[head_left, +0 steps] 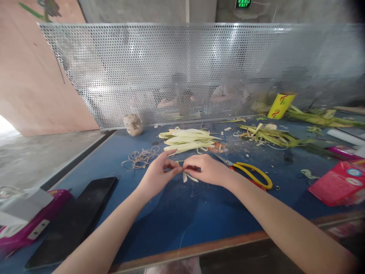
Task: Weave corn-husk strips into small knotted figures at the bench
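Above the blue table (165, 224), my left hand (156, 171) and my right hand (209, 169) meet with their fingertips pinched. Between them is a thin, pale strip of corn husk (185, 177), its loose ends hanging below the fingers. Just beyond the hands lies a pile of pale green corn husks (188, 140). A loose tangle of thin brown string (139, 158) rests left of my left hand. Scissors (253, 175) with yellow and red handles lie beside my right wrist, their blades partly hidden by it.
A perforated metal screen (159, 57) edges the table's far side, with people behind it. A black flat device (76, 217) and a purple power strip (42, 217) are at left. Rightward are husk scraps (268, 135), a yellow tube (281, 105) and a red pack (336, 182).
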{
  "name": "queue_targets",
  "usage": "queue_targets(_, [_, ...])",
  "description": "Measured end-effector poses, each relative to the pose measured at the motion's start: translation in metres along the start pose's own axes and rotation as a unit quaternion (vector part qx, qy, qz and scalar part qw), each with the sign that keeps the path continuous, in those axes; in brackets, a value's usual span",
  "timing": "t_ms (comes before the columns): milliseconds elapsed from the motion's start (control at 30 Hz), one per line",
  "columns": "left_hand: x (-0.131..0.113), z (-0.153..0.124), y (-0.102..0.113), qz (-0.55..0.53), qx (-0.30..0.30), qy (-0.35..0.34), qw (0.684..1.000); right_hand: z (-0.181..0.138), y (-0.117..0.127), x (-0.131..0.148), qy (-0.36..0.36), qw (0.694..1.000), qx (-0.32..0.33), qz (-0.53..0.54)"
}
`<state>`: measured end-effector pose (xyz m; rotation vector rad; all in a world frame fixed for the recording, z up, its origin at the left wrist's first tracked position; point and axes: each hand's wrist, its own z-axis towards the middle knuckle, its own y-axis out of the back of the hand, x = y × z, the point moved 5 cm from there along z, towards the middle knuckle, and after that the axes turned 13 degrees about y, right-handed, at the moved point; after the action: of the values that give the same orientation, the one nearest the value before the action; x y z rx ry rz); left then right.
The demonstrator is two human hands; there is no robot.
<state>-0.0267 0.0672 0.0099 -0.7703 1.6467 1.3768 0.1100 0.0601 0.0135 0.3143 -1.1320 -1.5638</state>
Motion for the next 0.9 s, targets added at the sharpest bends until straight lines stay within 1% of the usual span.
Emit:
queue_targets(67, [-0.002,-0.001,0.002,0.013,-0.023,-0.009,1.0,0.0,0.001,-0.002,-0.024,1.0,-0.006,0.009])
queue_targets(167, [-0.002,-0.002,0.002,0.036,-0.04,-0.022,0.998,0.0,0.0,-0.003,-0.056,0.998,-0.004,0.025])
queue_targets(233, [-0.003,-0.004,0.002,0.069,-0.049,-0.038,0.996,0.0,0.0,-0.003,-0.068,0.997,0.0,0.029])
queue_targets(333, [-0.004,-0.006,0.001,0.123,-0.066,-0.064,0.988,-0.001,-0.001,-0.003,-0.077,0.997,-0.004,0.023])
queue_targets(433, [-0.005,-0.007,0.001,0.142,-0.078,-0.07,0.984,-0.001,-0.002,-0.004,-0.065,0.998,-0.012,0.004])
queue_targets(633, [-0.005,-0.008,0.0,0.164,-0.082,-0.07,0.98,-0.001,-0.004,-0.008,-0.045,0.999,-0.019,-0.016])
queue_targets(767, [-0.006,-0.009,-0.002,0.172,-0.07,-0.086,0.979,-0.001,-0.004,-0.009,-0.04,0.999,-0.031,-0.011])
queue_targets(833, [-0.007,-0.009,-0.003,0.164,-0.061,-0.087,0.981,-0.002,-0.005,-0.01,-0.052,0.998,-0.03,-0.003])
queue_targets(900, [-0.006,-0.009,-0.003,0.141,-0.059,-0.075,0.985,-0.003,-0.006,-0.012,-0.082,0.996,-0.031,0.006])
